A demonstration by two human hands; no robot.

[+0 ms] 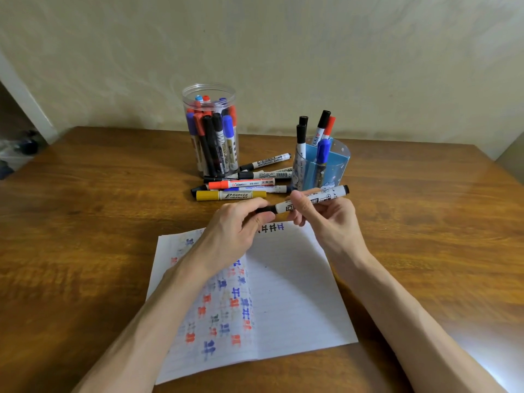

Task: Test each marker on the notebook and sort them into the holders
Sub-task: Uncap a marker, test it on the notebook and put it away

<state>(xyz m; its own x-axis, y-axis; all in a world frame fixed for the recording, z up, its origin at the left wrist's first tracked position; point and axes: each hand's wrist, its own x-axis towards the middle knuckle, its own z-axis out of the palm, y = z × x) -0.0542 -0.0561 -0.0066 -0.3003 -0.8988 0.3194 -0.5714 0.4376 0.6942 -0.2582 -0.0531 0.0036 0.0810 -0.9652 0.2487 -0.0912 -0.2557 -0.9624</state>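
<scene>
A white whiteboard marker with black ends (pixel 323 197) is held level above the top of the open notebook (pixel 295 296). My left hand (pixel 235 231) pinches its black cap end. My right hand (pixel 320 219) grips the barrel. The notebook's left page carries many red, blue and black test marks; a few blue marks sit on the right page's top edge. A tall clear jar (pixel 211 131) behind holds many markers. A blue holder (pixel 321 165) to its right holds several. A pile of loose markers (pixel 241 184) lies between them, with a yellow permanent marker at the front.
The wooden table (pixel 425 222) runs back to a cream wall. A doorway with dark things on the floor shows at the far left. A bright glare lies on the table's near right corner.
</scene>
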